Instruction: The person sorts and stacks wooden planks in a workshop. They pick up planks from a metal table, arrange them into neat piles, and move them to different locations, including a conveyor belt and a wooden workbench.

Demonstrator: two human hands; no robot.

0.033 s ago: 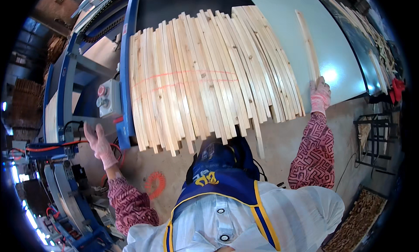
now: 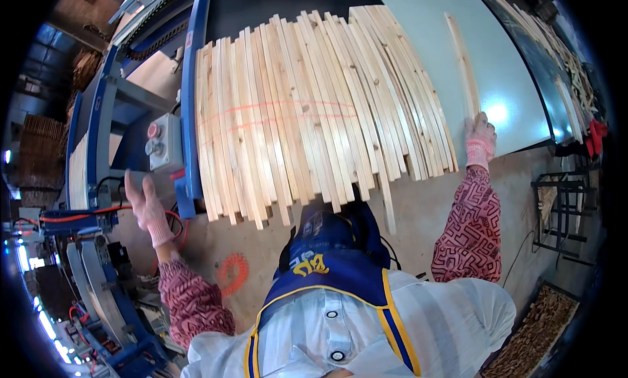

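Note:
A broad row of pale wooden strips (image 2: 288,123) lies side by side in front of me, with uneven near ends. Thin red light lines cross it. To its right, a single wooden strip (image 2: 464,67) rests apart on the smooth pale tabletop (image 2: 418,18). My right hand (image 2: 481,139), in a pink glove, has its fingers closed around that strip's near end. Off to the left, my left hand (image 2: 147,204), gloved alike, is raised with fingers apart and nothing in it. It is nearest to the grey control box (image 2: 165,145) with its red button.
A blue machine frame (image 2: 191,103) borders the row's left side. An orange hose (image 2: 85,216) runs behind my left hand, and a coiled one (image 2: 232,273) lies on the floor. At the right are a black metal rack (image 2: 559,208) and a bin of wood pieces (image 2: 533,332).
My left hand has shifted slightly up and left, its fingers pointing more upright. The right hand keeps its hold on the strip, almost unmoved.

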